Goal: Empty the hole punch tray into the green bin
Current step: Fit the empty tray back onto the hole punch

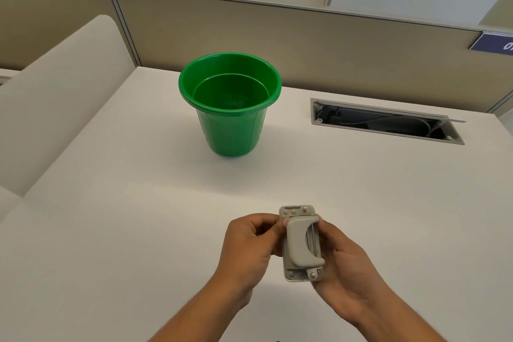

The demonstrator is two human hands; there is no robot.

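White desk (111, 203) w/ open cable slot (385, 122), beige partition (305, 44) behind.

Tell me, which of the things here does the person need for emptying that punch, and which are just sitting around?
Needed for the job:
- hole punch, grey, held in both hands
- left hand and right hand
- green bin, upright on the desk

Just there:
- white desk
- open cable hatch in the desktop
- beige partition behind
- blue sign on the partition

Bright, even overhead light, soft. Faint shadow under green bin (231, 119), glare on its rim. Wide-angle bend on partition (277, 36) edges. Focus sharp centre, slight softness at hands, mild compression.
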